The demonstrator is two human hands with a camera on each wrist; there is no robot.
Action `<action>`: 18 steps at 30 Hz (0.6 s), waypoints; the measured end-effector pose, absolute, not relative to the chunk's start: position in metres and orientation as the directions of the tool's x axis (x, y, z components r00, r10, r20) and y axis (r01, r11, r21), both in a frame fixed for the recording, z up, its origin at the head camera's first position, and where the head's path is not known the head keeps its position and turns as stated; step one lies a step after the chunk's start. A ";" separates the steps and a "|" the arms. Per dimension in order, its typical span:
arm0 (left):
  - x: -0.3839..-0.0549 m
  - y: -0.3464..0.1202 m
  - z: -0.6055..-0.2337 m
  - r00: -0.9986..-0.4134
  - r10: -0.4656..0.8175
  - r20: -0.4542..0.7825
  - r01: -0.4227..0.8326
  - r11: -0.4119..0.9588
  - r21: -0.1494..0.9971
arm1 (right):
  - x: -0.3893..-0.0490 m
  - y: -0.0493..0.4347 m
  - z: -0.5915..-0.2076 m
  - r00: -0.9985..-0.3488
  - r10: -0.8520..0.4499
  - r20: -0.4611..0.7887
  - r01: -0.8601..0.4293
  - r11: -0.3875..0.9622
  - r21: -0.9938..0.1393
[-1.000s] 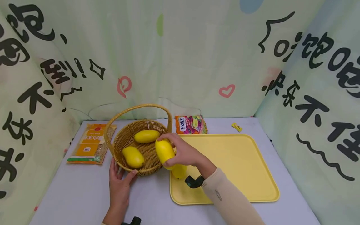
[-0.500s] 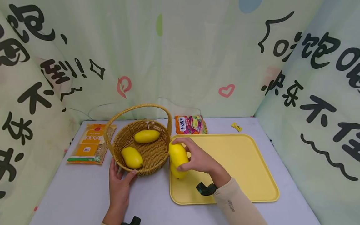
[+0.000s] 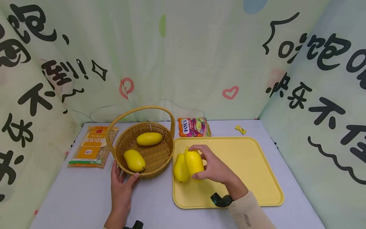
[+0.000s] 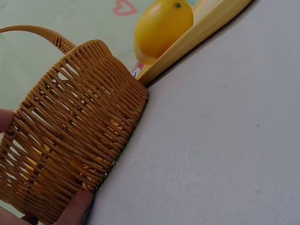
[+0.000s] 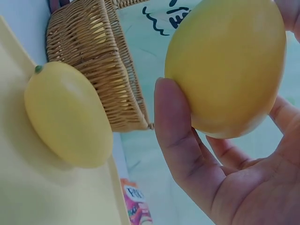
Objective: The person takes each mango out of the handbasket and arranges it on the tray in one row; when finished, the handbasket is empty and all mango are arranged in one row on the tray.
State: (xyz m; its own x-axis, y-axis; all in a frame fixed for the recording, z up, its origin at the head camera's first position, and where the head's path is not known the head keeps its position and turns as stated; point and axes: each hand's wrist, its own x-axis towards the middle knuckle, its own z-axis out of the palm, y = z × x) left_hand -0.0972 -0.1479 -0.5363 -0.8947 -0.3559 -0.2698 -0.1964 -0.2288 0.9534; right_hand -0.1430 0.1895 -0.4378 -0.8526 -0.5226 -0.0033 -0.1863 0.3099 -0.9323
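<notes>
In the head view my right hand (image 3: pixel 215 167) grips a yellow mango (image 3: pixel 193 160) over the left part of the yellow tray (image 3: pixel 243 165). Thumb and fingers lie on opposite ends of the fruit. Close on its left, a second mango (image 3: pixel 180 170) lies on the tray; the right wrist view shows its green stem spot. My left hand (image 3: pixel 122 190) holds the near left side of a wicker basket (image 4: pixel 79 108), thumb and fingers apart along its wall. Inside the basket are two more mangoes, one at the front left (image 3: pixel 134 160) and one at the back (image 3: pixel 149 139).
Left of the basket lies an orange grain packet (image 3: pixel 90 146). A colourful FOX'S candy bag (image 3: pixel 194 127) lies behind the tray, with a small yellow wrapped candy (image 3: pixel 240 129) to its right. Printed curtains (image 3: pixel 194 63) enclose the table. The basket's tall handle (image 3: pixel 140 108) arches over it.
My right hand has carried its mango from the basket's right rim rightward over the tray, past the mango lying there. The left hand and the basket have stayed in place.
</notes>
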 end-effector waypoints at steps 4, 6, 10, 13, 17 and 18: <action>-0.097 -0.148 -0.535 -0.891 -0.358 -0.278 -0.209 -0.220 0.953 | -0.139 0.198 -0.441 -0.871 -0.491 -0.010 -0.172 0.324 -0.930; -0.097 -0.148 -0.535 -0.891 -0.360 -0.277 -0.209 -0.217 0.954 | -0.137 0.203 -0.442 -0.880 -0.475 -0.015 -0.164 0.333 -0.929; -0.097 -0.148 -0.534 -0.891 -0.361 -0.275 -0.209 -0.213 0.955 | -0.134 0.213 -0.446 -0.893 -0.450 -0.023 -0.148 0.340 -0.929; -0.097 -0.148 -0.534 -0.892 -0.360 -0.274 -0.207 -0.214 0.955 | -0.132 0.221 -0.448 -0.900 -0.435 -0.021 -0.144 0.343 -0.928; -0.097 -0.147 -0.534 -0.893 -0.360 -0.270 -0.201 -0.217 0.955 | -0.129 0.230 -0.449 -0.909 -0.416 -0.013 -0.143 0.342 -0.929; -0.097 -0.147 -0.534 -0.893 -0.361 -0.268 -0.200 -0.216 0.956 | -0.129 0.232 -0.450 -0.911 -0.413 -0.012 -0.144 0.344 -0.928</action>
State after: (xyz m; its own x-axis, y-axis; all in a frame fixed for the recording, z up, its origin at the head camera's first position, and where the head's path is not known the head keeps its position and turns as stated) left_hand -0.0970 -0.1470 -0.5343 -0.8931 -0.3612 -0.2683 -0.1999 -0.2156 0.9558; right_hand -0.1292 0.2317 -0.4500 -0.9106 -0.4130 -0.0119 -0.1437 0.3437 -0.9280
